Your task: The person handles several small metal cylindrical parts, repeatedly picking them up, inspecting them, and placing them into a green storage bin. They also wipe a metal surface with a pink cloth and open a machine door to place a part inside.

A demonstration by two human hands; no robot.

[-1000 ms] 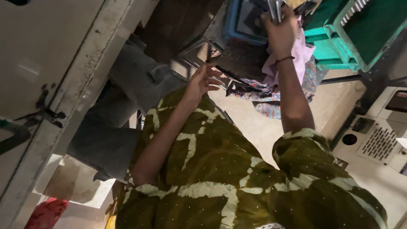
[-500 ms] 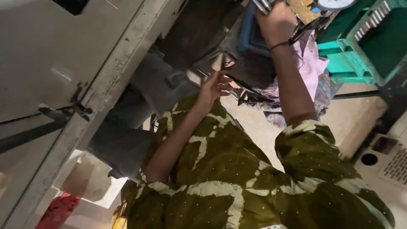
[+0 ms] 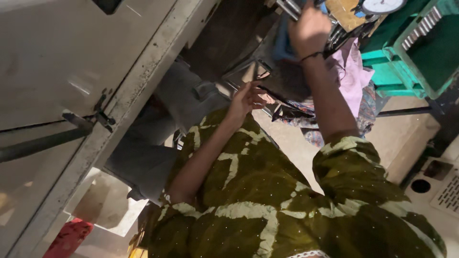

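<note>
Right hand [image 3: 310, 25] clamped on the metal rods [image 3: 288, 8] at 12 o'clock, left hand [image 3: 248, 99] apart by the metal frame [image 3: 241, 71]; keep that grip square.

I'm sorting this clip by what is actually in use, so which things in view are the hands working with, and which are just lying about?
In hand:
- right hand on metal parts at the top edge; grip unclear
- left hand, fingers spread at a small metal frame

Lying about:
- green crate
- pink cloth
- round dial gauge
- red thing at lower left
</note>
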